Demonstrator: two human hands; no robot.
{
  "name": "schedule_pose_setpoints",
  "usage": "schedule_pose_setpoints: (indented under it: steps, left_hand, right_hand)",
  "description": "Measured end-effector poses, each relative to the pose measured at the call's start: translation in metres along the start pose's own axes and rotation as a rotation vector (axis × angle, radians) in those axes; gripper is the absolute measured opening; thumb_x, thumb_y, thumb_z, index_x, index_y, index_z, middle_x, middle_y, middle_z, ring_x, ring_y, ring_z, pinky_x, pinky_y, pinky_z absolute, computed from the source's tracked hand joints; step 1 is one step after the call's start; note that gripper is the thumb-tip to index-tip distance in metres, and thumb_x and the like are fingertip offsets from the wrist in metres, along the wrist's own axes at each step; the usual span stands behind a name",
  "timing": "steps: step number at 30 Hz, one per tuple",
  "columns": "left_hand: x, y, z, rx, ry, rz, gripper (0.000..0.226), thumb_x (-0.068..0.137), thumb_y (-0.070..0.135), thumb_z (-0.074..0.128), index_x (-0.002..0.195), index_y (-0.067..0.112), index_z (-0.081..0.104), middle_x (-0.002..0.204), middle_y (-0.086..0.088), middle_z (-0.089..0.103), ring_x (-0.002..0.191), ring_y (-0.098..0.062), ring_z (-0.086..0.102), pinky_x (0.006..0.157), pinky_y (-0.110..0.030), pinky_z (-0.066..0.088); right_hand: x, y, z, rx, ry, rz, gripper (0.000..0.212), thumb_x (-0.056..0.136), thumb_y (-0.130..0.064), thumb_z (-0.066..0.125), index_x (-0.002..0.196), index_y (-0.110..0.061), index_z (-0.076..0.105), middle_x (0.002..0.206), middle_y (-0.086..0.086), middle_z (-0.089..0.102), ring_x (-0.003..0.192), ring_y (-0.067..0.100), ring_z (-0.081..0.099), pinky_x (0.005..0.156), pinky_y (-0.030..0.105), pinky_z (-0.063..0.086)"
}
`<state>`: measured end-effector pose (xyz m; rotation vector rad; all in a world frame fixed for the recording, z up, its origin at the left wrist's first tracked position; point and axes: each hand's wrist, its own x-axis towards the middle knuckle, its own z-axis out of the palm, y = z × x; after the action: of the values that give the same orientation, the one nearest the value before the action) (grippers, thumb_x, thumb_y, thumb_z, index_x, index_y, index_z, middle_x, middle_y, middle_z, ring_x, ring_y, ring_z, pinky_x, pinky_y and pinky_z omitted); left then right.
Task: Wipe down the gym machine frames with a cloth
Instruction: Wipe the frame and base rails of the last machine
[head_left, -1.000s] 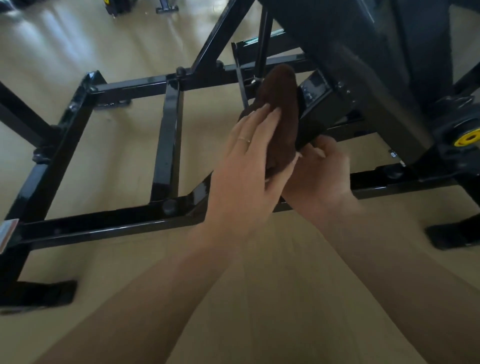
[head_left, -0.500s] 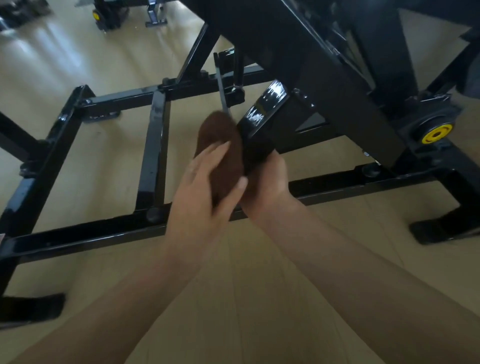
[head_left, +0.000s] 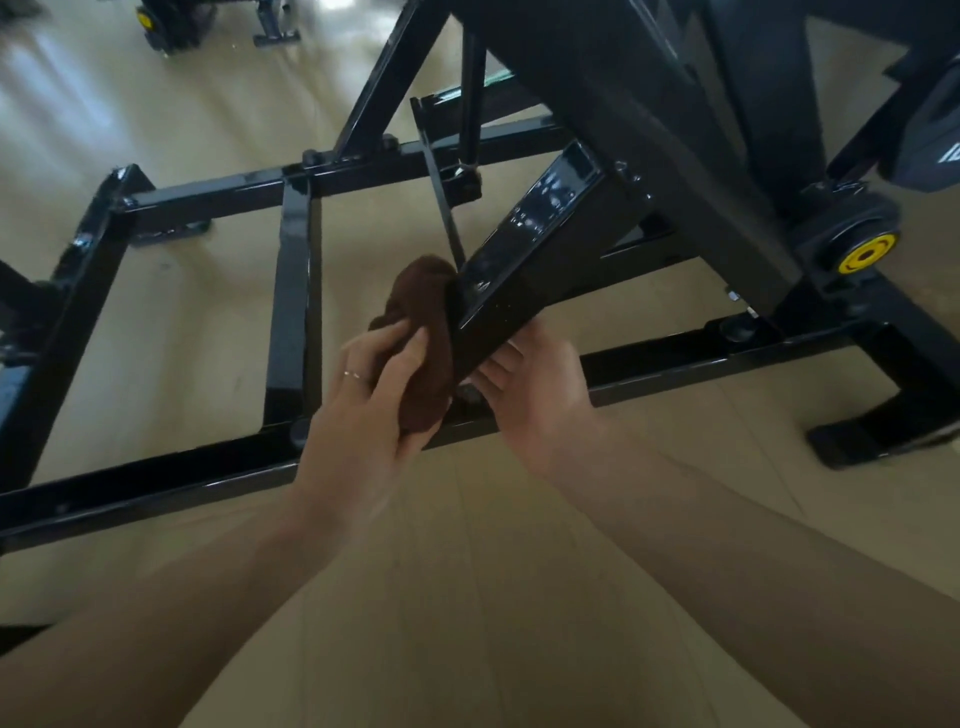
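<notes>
Head view: your left hand (head_left: 363, 410) presses the brown cloth (head_left: 423, 332) against the left face of the slanted black frame bar (head_left: 524, 260). Its fingers lie nearly straight over the cloth, with the thumb under the cloth's near end; a thin ring (head_left: 355, 375) sits on one finger. Your right hand (head_left: 535, 389) is cupped at the near, lower end of the same bar, fingers loosely spread beneath it, touching it on the right side; whether it actually clasps the bar cannot be told. The cloth sits between your left palm and the bar, its far end rising past your fingertips.

Against the frame half a second ago: your hands and the cloth sit in much the same place along the bar, cloth flat on its left side as before. Your right hand, then closed tight around the bar's end, now shows a looser, more opened grip. More of the bar's glossy upper face is exposed.

Surroundings: the black base frame (head_left: 291, 312) lies on the pale wooden floor (head_left: 467, 597) at left and far; a yellow hub (head_left: 866, 253) shows on the pivot at right.
</notes>
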<state>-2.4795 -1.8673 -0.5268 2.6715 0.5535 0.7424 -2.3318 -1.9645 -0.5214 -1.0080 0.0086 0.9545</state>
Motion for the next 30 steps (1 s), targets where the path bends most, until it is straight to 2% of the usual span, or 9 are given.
schedule_pose_setpoints:
  steps: [3, 7, 11, 15, 18, 20, 23, 27, 30]
  left_hand:
    - [-0.011, -0.007, 0.004, 0.076, -0.007, 0.001, 0.063, 0.087, 0.033, 0.067, 0.142, 0.015, 0.041, 0.144, -0.012, 0.038, 0.129, -0.032, 0.046, 0.098, -0.040, 0.053]
    - [0.013, 0.028, -0.004, -0.008, 0.010, -0.090, 0.058, 0.091, 0.045, 0.060, 0.138, 0.019, 0.037, 0.136, -0.010, 0.040, 0.118, -0.029, 0.048, 0.092, -0.051, 0.055]
    - [0.052, 0.063, -0.014, 0.024, 0.032, 0.039, 0.063, 0.091, 0.053, 0.057, 0.136, 0.012, 0.042, 0.134, -0.018, 0.044, 0.116, -0.030, 0.049, 0.092, -0.051, 0.051]
    - [0.072, 0.075, -0.018, -0.067, 0.068, 0.075, 0.060, 0.088, 0.053, 0.060, 0.129, 0.010, 0.050, 0.129, -0.014, 0.045, 0.112, -0.027, 0.051, 0.091, -0.047, 0.051]
    - [0.071, 0.072, -0.016, -0.095, 0.061, 0.073, 0.065, 0.088, 0.061, 0.056, 0.132, 0.013, 0.049, 0.134, -0.011, 0.043, 0.114, -0.025, 0.049, 0.095, -0.049, 0.048]
    - [0.073, 0.073, -0.016, -0.170, 0.021, 0.059, 0.068, 0.092, 0.062, 0.048, 0.141, 0.016, 0.042, 0.140, -0.007, 0.043, 0.119, -0.022, 0.049, 0.099, -0.045, 0.048]
    - [0.072, 0.071, -0.013, -0.225, -0.007, 0.046, 0.071, 0.099, 0.060, 0.035, 0.155, 0.018, 0.032, 0.147, -0.003, 0.045, 0.125, -0.015, 0.049, 0.098, -0.034, 0.050]
    - [0.054, 0.051, 0.006, -0.086, 0.076, 0.094, 0.076, 0.099, 0.053, 0.046, 0.154, 0.003, 0.035, 0.154, -0.020, 0.040, 0.138, -0.032, 0.045, 0.103, -0.050, 0.050]
    - [0.037, 0.026, 0.014, 0.017, 0.070, 0.110, 0.079, 0.096, 0.050, 0.055, 0.153, 0.000, 0.034, 0.153, -0.022, 0.039, 0.133, -0.036, 0.049, 0.098, -0.049, 0.055]
  right_hand:
    - [0.001, 0.009, -0.001, -0.026, 0.016, 0.030, 0.042, 0.110, -0.035, 0.040, 0.141, -0.013, 0.058, 0.125, 0.010, 0.073, 0.123, 0.028, 0.065, 0.117, 0.048, 0.040]
    - [0.000, 0.007, -0.009, -0.082, 0.021, 0.026, 0.041, 0.111, -0.034, 0.037, 0.131, -0.010, 0.064, 0.115, 0.007, 0.077, 0.115, 0.023, 0.070, 0.112, 0.044, 0.046]
    - [-0.002, -0.012, -0.010, -0.098, -0.022, -0.011, 0.038, 0.113, -0.022, 0.033, 0.127, 0.001, 0.059, 0.102, 0.012, 0.072, 0.087, 0.004, 0.075, 0.081, 0.025, 0.054]
    - [0.005, -0.029, -0.006, 0.018, -0.084, -0.052, 0.045, 0.108, -0.033, 0.037, 0.140, -0.010, 0.059, 0.133, 0.016, 0.067, 0.121, 0.028, 0.067, 0.101, 0.043, 0.053]
    - [0.009, -0.033, -0.012, 0.072, -0.133, -0.059, 0.047, 0.107, -0.036, 0.039, 0.142, -0.011, 0.057, 0.139, 0.019, 0.062, 0.128, 0.034, 0.061, 0.106, 0.047, 0.049]
    - [0.009, -0.031, -0.014, 0.078, -0.161, -0.041, 0.047, 0.107, -0.037, 0.038, 0.138, -0.008, 0.059, 0.130, 0.017, 0.067, 0.121, 0.032, 0.066, 0.100, 0.045, 0.053]
    - [0.009, -0.029, -0.013, 0.053, -0.145, -0.037, 0.040, 0.109, -0.035, 0.036, 0.119, -0.010, 0.064, 0.097, 0.006, 0.074, 0.090, 0.020, 0.072, 0.076, 0.032, 0.057]
    - [0.006, -0.026, -0.008, 0.039, -0.105, -0.045, 0.042, 0.107, -0.037, 0.040, 0.133, -0.015, 0.066, 0.128, 0.013, 0.070, 0.127, 0.032, 0.062, 0.111, 0.048, 0.046]
    - [0.004, -0.026, -0.007, 0.047, -0.081, -0.019, 0.042, 0.108, -0.038, 0.039, 0.131, -0.017, 0.066, 0.124, 0.009, 0.073, 0.125, 0.028, 0.064, 0.108, 0.046, 0.047]
